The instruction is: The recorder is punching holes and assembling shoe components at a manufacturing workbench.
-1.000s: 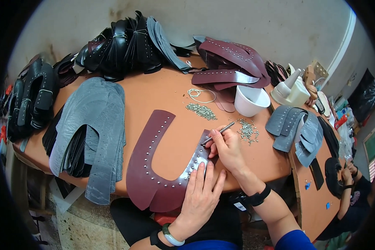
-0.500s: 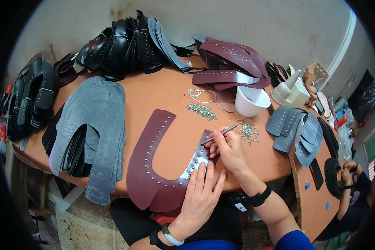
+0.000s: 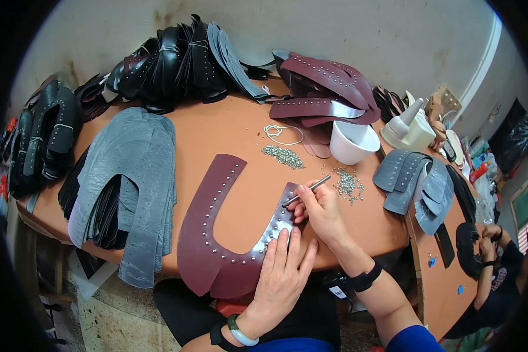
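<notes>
The right grip (image 3: 321, 216) is closed on a slim metal rod (image 3: 318, 183), pinched between thumb and fingers; I see the rod tilted, its lower end at the stud row of a maroon U-shaped piece (image 3: 196, 252). Whether the tip touches a stud I cannot tell. The left grip (image 3: 280, 267) lies flat, palm down, its fingers extended and grasping nothing, on the right near part of that piece, and hides some of it from me. The piece rests at the near edge of the surface (image 3: 249, 199), its curved end overhanging, its two arms pointing far.

Just beyond the right grip lies a loose pile of small metal parts (image 3: 348, 184); a second pile (image 3: 283, 156) lies farther left, near a loop of pale cord (image 3: 284, 144). A white cup (image 3: 354, 144) stands beyond the first pile, bounding the space on the far side. A tall grey stack (image 3: 114, 152) occupies the left, a grey studded bundle (image 3: 402, 182) the right. Along the far side I note black bundles (image 3: 169, 70) and a maroon studded heap (image 3: 328, 82). At far right stands a nozzled bottle (image 3: 415, 132).
</notes>
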Tool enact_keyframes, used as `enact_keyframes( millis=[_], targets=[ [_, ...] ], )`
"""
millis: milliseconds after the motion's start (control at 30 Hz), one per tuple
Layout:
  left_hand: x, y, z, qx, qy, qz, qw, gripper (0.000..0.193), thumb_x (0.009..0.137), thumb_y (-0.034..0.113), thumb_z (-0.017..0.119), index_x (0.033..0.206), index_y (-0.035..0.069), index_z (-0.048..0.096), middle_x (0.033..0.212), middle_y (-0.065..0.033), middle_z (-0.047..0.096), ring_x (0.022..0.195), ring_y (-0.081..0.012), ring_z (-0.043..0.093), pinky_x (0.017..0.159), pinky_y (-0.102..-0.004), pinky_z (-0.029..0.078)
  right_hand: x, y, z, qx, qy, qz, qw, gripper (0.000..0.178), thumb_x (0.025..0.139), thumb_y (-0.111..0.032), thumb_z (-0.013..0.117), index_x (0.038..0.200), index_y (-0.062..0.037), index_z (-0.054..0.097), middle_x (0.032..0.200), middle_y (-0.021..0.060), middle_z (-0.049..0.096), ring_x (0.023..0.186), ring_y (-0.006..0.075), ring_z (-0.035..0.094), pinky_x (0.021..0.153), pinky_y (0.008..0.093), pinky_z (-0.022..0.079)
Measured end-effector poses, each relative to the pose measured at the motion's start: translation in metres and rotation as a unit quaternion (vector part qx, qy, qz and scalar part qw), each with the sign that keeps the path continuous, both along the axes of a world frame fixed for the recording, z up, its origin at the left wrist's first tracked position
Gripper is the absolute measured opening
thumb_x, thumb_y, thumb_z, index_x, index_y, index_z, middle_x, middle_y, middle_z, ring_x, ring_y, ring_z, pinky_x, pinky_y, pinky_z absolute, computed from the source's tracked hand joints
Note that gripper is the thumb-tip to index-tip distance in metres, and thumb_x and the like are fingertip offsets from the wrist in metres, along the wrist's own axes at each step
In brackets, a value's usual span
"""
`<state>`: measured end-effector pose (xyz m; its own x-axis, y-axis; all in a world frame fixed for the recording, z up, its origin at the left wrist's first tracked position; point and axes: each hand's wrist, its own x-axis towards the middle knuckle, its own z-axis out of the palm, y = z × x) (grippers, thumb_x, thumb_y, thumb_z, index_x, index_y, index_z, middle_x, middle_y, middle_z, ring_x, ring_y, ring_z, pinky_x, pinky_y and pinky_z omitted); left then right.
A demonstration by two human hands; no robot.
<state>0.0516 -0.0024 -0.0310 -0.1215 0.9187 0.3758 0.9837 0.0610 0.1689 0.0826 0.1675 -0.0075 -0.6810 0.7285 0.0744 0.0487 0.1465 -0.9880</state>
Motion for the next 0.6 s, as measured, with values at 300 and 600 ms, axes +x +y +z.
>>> enact_keyframes(
  millis=[300,600],
  targets=[
    [0.000,-0.001,0.000,0.002,0.004,-0.001,1.000,0.081,0.069,0.030,0.078,0.140,0.010,0.044,0.142,-0.0249,0.036,0.134,-0.0414,0.033,0.110,-0.0502,0.028,0.003,0.005,-0.002,-0.070,0.029,-0.011,0.997,0.024,0.101,-0.022,0.047,0.098,0.0007,0.052,0.079,0.0127,0.065,0.057,0.0121,0.062,0.049,0.0220,0.052],
    [-0.002,-0.002,0.007,-0.006,-0.022,-0.013,1.000,0.083,0.067,0.031,0.080,0.139,0.008,0.045,0.141,-0.0262,0.037,0.133,-0.0428,0.034,0.110,-0.0508,0.027,0.030,0.010,0.005,-0.096,0.064,-0.008,0.993,0.017,0.099,-0.019,0.052,0.100,-0.0012,0.053,0.087,0.0126,0.067,0.066,0.0111,0.064,0.058,0.0222,0.054]
  ],
)
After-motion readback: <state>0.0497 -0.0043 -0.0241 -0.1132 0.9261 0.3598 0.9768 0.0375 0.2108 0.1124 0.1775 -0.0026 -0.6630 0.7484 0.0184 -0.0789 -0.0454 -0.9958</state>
